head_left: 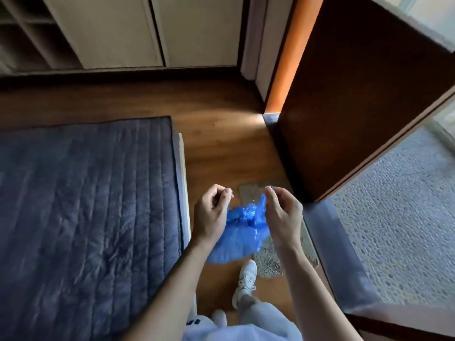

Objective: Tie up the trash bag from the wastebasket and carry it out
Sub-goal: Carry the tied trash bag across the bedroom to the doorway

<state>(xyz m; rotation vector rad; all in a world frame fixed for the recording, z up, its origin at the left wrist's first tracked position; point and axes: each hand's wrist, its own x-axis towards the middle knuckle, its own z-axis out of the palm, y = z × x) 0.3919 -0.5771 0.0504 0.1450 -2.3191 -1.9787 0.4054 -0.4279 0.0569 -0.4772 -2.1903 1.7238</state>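
A person stands just right of a quilted bed (86,205), holding a small blue trash bag (240,233) in mid-air. Left hand (211,212) and right hand (283,215) each pinch one bag ear (knot apparently formed); carrying it out remains.

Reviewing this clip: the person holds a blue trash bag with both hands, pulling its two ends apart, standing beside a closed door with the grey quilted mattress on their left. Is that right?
Not quite. The door is open, not closed: the head view shows pebbled ground outside past it. The rest holds: left hand and right hand pull the ends of the blue trash bag, and the quilted mattress lies to their left.
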